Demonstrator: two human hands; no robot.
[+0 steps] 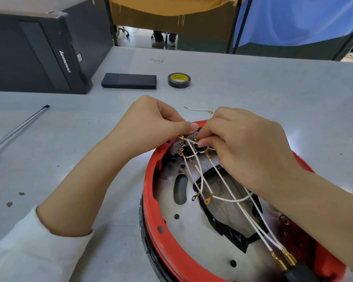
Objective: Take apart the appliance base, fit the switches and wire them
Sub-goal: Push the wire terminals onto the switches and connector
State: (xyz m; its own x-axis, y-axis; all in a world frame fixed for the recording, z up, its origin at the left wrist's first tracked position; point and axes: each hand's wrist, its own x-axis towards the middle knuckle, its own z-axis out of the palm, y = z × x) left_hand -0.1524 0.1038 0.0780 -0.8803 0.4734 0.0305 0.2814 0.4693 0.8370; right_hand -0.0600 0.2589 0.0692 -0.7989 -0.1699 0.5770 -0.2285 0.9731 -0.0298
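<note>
The round appliance base (151, 200) lies upside down on the table, red rim around a silver metal plate with holes and black tape. Grey switches (176, 146) sit at its far rim. Several white wires (222, 182) with brass terminals run across the plate to them. My left hand (151, 123) pinches the switch at the rim. My right hand (243, 147) grips a wire terminal at the switches with its fingertips. Two brass spade terminals (283, 259) lie at the near right.
A loose white wire (198, 109) lies just beyond the base. A roll of dark tape (179, 80) and a flat black box (128, 80) sit farther back. A computer tower (35, 49) lies at far left, a screwdriver shaft (18, 127) to the left.
</note>
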